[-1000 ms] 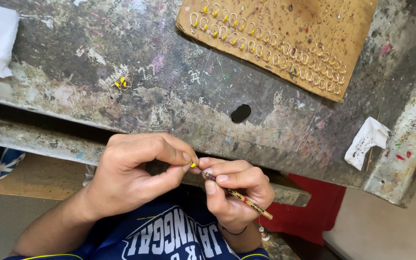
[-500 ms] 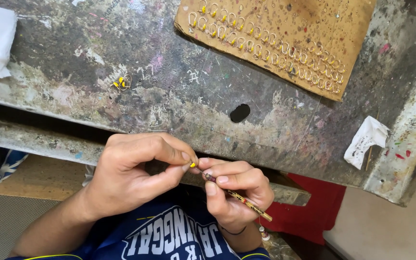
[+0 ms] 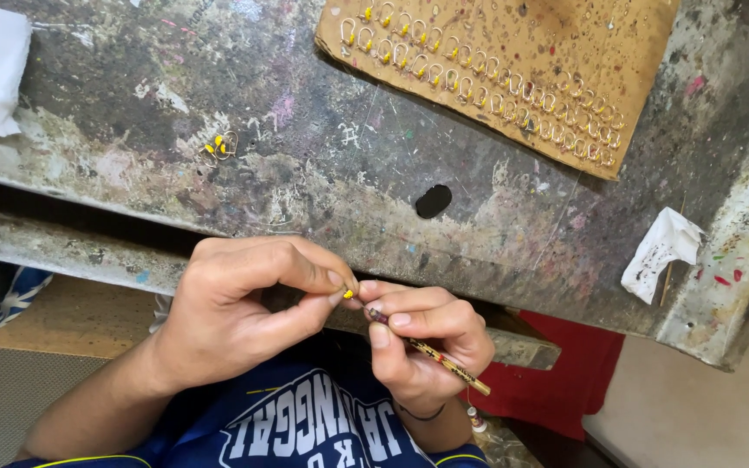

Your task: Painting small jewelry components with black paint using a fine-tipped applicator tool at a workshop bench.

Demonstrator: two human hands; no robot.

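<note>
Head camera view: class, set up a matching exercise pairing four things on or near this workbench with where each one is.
Things:
1. cardboard sheet
2. small yellow bead
3. thin patterned stick
4. crumpled white paper

Places:
A. held in the right hand
B. pinched at the fingertips of the left hand
C. on the bench's right end, near its edge
D. at the top of the bench, lined with rows of wire loops

Pairs: 1-D, 2-B, 3-A, 4-C
</note>
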